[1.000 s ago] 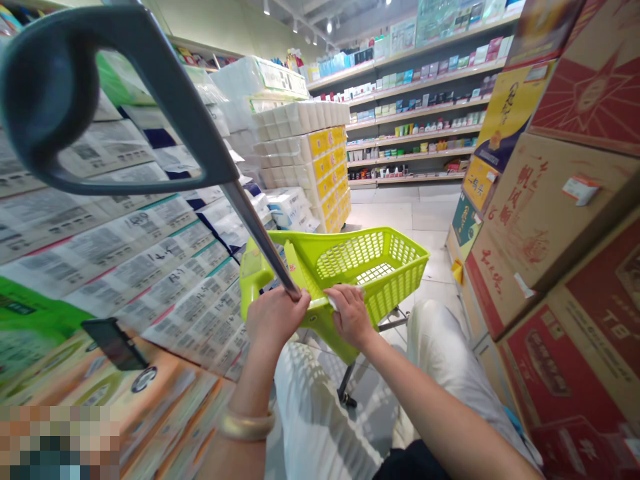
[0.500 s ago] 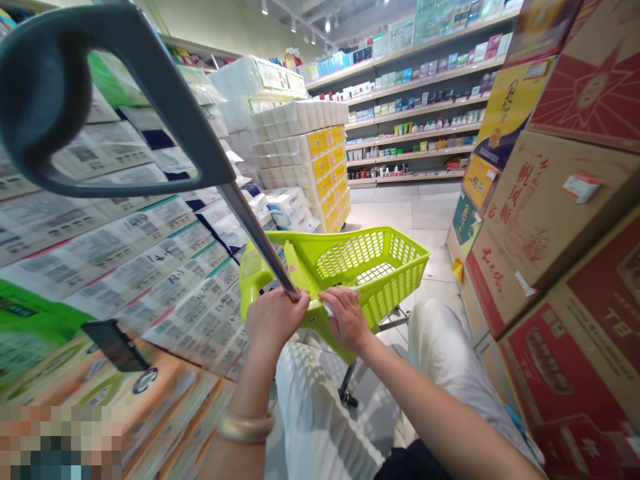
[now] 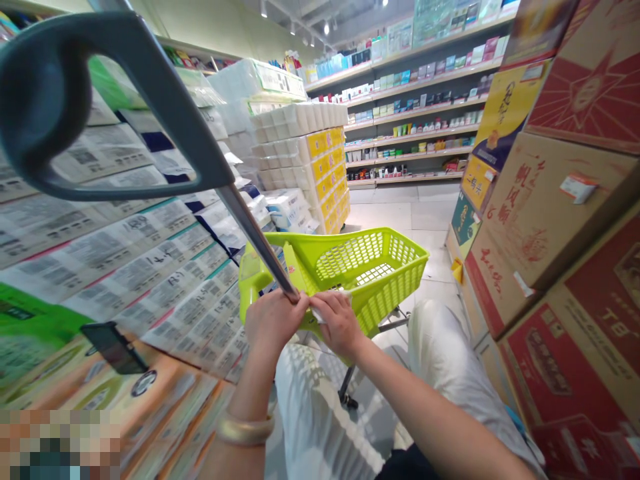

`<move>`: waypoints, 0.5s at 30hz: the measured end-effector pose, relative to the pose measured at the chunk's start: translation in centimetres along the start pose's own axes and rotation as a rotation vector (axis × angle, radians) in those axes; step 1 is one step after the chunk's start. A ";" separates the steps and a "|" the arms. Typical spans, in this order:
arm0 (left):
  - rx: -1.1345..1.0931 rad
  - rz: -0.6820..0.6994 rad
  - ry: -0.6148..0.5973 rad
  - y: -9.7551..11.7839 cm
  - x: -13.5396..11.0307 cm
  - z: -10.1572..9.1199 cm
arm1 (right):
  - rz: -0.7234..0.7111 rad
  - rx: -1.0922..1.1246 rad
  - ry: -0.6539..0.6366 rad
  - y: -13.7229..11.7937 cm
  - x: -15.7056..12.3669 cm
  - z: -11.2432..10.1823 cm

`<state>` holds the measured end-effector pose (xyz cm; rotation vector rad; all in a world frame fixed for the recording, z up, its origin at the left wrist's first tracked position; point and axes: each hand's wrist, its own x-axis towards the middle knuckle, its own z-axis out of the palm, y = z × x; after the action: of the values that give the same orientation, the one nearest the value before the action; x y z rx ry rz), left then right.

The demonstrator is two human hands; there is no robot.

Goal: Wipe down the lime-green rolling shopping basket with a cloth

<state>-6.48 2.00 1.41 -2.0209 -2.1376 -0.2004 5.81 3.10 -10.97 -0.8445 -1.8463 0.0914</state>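
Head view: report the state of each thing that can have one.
Metal pole, slanted
Green basket, upright, open-topped
Left hand, curled at the pole's foot, grip partly hidden
Right hand, bent over white cloth or tissue
Shelves, stocked
Cardboard boxes, stacked
Ceiling light, lit
Dark device, tilted

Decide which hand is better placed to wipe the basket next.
Probably the right hand: its grip holds something white, perhaps cloth, at the basket, while the left hand sits at the metal pole.
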 end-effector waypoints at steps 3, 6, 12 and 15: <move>0.000 -0.008 -0.011 0.0 0.1 0.0 | 0.064 -0.061 0.009 2.3 -0.7 -0.9; -0.007 -0.011 -0.012 0.2 0.1 0.0 | 0.221 -0.104 0.053 2.4 -0.5 -0.9; 0.006 0.014 -0.008 0.2 0.0 -0.2 | 0.183 -0.025 -0.011 -1.4 1.2 0.5; 0.000 0.008 -0.016 -0.1 0.0 -0.2 | 0.091 -0.016 -0.054 -0.8 1.1 0.1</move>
<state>-6.57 1.99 1.60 -2.0379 -2.1382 -0.1828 5.09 3.18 -9.84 -0.9458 -1.8607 0.1583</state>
